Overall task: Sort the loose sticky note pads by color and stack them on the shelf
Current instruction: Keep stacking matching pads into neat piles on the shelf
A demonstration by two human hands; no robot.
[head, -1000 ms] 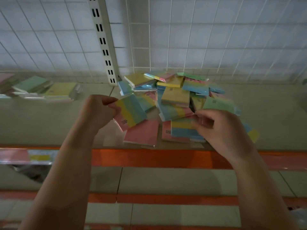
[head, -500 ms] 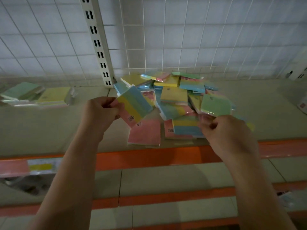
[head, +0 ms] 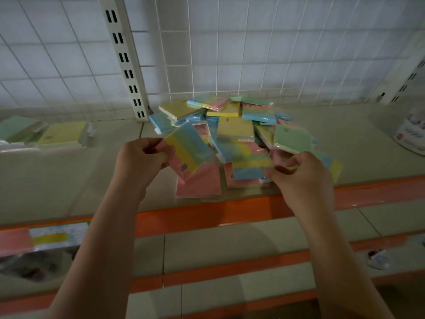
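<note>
At the far left of the shelf (head: 69, 171), two short sorted stacks sit side by side: a green stack (head: 19, 130) and, touching its right side, a yellow stack (head: 65, 135). A slotted white upright (head: 125, 61) stands behind them against a white wire grid back panel (head: 253, 47). The left hand (head: 143, 157), fingers curled, pinches a striped pad (head: 188, 150) banded pink, yellow, green and blue, holding it tilted above a flat pink pad (head: 199, 183) on the shelf. Just right of it lies the loose pile of sticky note pads (head: 234, 127), a jumble of yellow, blue, pink and green near the shelf's orange front edge (head: 207, 215). The right hand (head: 301, 178) has its fingers curled around a green pad (head: 292, 138), lifted at the pile's right side. A white package (head: 411, 132) sits at the far right, too blurred to identify.
</note>
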